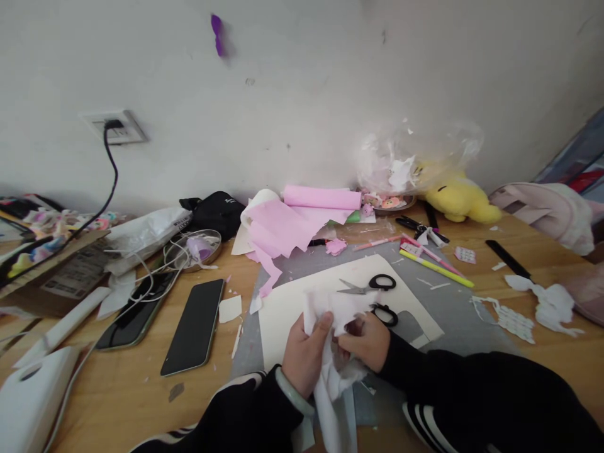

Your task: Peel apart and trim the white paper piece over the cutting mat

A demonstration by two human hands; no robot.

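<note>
Between my hands is a crumpled, thin white sheet (333, 384), paper or cloth, which I cannot tell apart; its lower end hangs down past the table's front edge. My left hand (306, 352) pinches it with the thumb on top. Fingers curled, my right hand (365, 343) grips the same sheet from the other side; its fingertips are partly hidden. Just beyond lie scissors (363, 289) with black handles, blades apart, on cream paper (287, 308). The sheet and my right hand cover part of them.
Pink paper (278, 226) with ragged edges lies at the back beside a pink roll (321, 197). A black phone (194, 327) is at the left, near a cable and a cardboard box (70, 277). Several pens (436, 267) and a yellow plush toy (457, 195) are at the right.
</note>
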